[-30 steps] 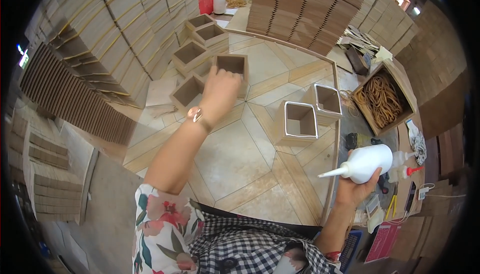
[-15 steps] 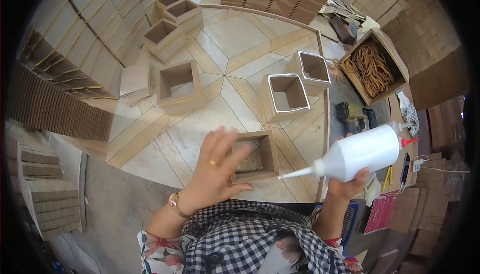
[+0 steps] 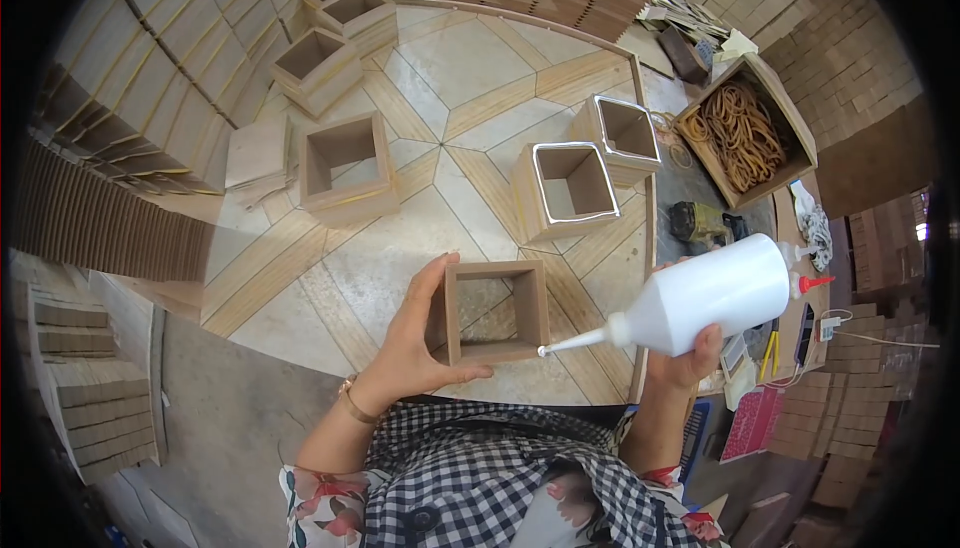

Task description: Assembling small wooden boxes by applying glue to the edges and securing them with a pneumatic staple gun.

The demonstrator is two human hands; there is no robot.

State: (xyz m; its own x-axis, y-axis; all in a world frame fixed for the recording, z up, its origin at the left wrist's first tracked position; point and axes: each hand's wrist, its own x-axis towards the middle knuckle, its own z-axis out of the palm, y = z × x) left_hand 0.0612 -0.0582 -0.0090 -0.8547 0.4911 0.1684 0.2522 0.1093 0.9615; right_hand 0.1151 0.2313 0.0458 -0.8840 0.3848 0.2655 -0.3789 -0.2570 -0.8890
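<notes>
In front of me stands an open, square wooden box (image 3: 545,308) with bare rims. My left hand (image 3: 405,343) grips its left side, thumb along the near wall and fingers at the far left corner. My right hand (image 3: 685,353) is wrapped round a white glue bottle (image 3: 710,293), tilted with its long nozzle pointing left. A small white blob shows at the nozzle tip, at the box's near right corner. Beyond it, two wooden boxes, one nearer (image 3: 570,183) and one farther (image 3: 628,130), carry white glue lines round their rims.
Another box (image 3: 350,173) and several more stand at the left, beside thin wooden panels (image 3: 258,153). Wooden stacks (image 3: 180,58) wall the left edge. To the right lie a bin (image 3: 800,173) of rubber bands and a yellow-black power tool (image 3: 700,223). A raised strip (image 3: 645,278) edges the patterned tabletop.
My left hand, blurred above the box before, has come down and taken hold of its left side. The bottle has shifted slightly left, bringing the nozzle tip to the box's corner.
</notes>
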